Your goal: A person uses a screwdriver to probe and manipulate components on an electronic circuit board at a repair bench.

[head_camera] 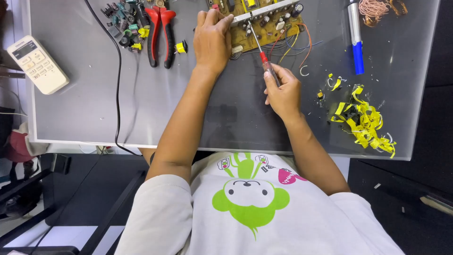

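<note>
A grey, glossy tabletop (94, 104) carried a brown circuit board (264, 21), red-handled pliers (159, 35), and a white remote control (37, 63). Curled yellow tape scraps (365, 120), a blue-tipped silver marker (355, 38) and a black cable (118, 85) also lay on it.

— Where does the view look from?

— From the person's head, tilted steeply down, almost straight onto the grey tabletop (94, 104). The person's own chest and printed shirt (250, 208) fill the bottom edge, so the camera sits just above and slightly behind the arms.

— Which way does it face?

— Forward and down: the far side of the tabletop lies along the top of the frame, the near edge crosses the lower middle, and dark floor shows to either side.

— How near is it?

— Close, at arm's reach. Both hands, the left hand (212, 40) and the right hand (283, 92), sit in the upper centre.

— Any second view to compare?

— No, this is the only view.
</note>
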